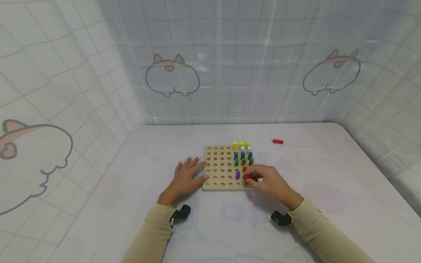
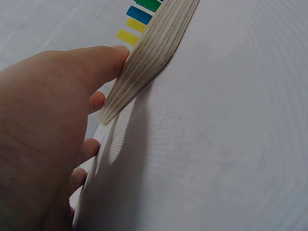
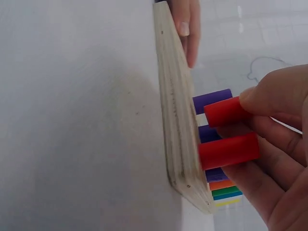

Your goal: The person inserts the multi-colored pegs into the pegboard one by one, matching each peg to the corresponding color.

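Observation:
A wooden pegboard [image 1: 215, 187] with rows of holes lies on the table. My right hand [image 1: 268, 182] pinches a red peg [image 3: 226, 111] close over the board's near right corner. Beside it, another red peg [image 3: 230, 151] stands in the board, partly hidden from above by my fingers. Purple pegs [image 1: 238, 175] and orange pegs [image 1: 245, 167] are just behind. Farther back come green, blue, white and yellow pegs [image 1: 235, 145], all upright on the right side. My left hand [image 1: 185, 180] rests at the board's left edge, fingers extended, its thumb [image 2: 108, 62] touching the edge.
A single red peg [image 1: 277, 141] lies on its side on the table, right of the board's far corner. White cloth [image 1: 158, 146] covers the table. Grid-patterned curtains [image 1: 243, 73] with cartoon animal outlines enclose the back and both sides.

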